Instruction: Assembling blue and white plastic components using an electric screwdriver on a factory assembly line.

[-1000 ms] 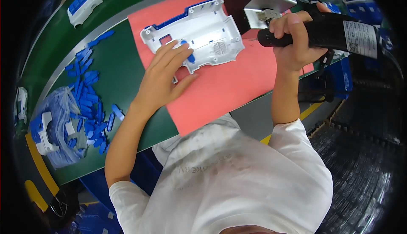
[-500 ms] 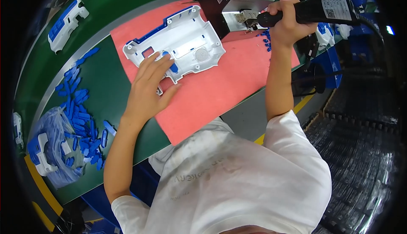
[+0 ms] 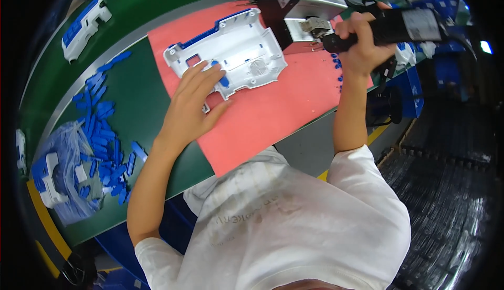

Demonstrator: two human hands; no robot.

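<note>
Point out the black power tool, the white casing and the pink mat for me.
Black power tool (image 3: 389, 29), head view: on its dark body.
White casing (image 3: 238, 50), head view: on its inner face, near the middle.
Pink mat (image 3: 262, 118), head view: on a bare stretch below the casing.

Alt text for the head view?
Left hand rests on a hollow white plastic shell on a pink mat; right hand holds a black cylindrical tool near a black-silver metal fixture. Blue plastic strips lie at left.

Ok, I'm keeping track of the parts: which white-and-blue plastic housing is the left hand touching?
The plastic housing lying hollow side up on the pink mat, under the left hand; the others lie off the mat.
</note>
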